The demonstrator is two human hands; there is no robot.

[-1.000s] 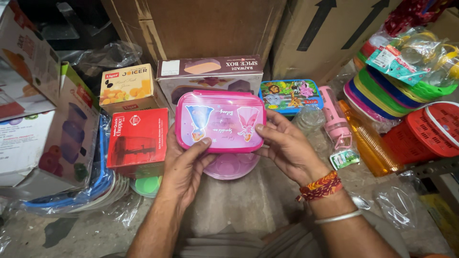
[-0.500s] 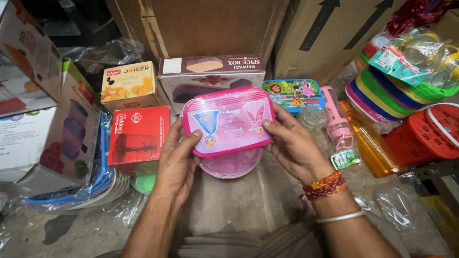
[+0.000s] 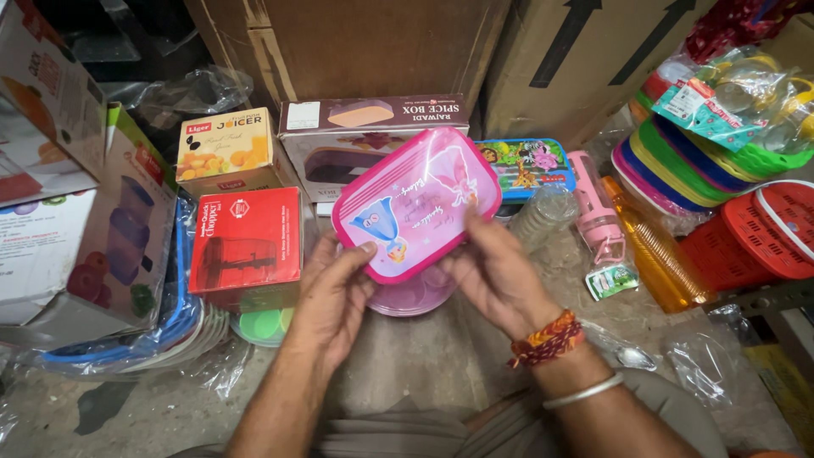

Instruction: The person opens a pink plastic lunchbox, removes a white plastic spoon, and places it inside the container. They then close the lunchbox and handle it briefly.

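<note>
I hold a pink rectangular lunch box [image 3: 415,203] with cartoon pictures on its lid, tilted with its right end raised. My left hand [image 3: 335,297] grips its lower left corner, thumb on the lid. My right hand [image 3: 496,276] grips its lower right edge; that wrist wears a red-orange thread band and a silver bangle. Under the box lies a round pink plastic lid [image 3: 411,297] on the floor.
A red carton [image 3: 246,242], a juicer carton [image 3: 225,153] and a spice box carton [image 3: 369,136] stand ahead. A colourful tin [image 3: 526,165], a pink bottle [image 3: 598,220], an orange bottle [image 3: 657,250], stacked plates [image 3: 678,165] and a red basket [image 3: 759,233] fill the right. Big boxes [image 3: 59,203] stand left.
The pink lunch box has turned and tilted in my hands, its right end lifting. Both hands shifted to its lower edge.
</note>
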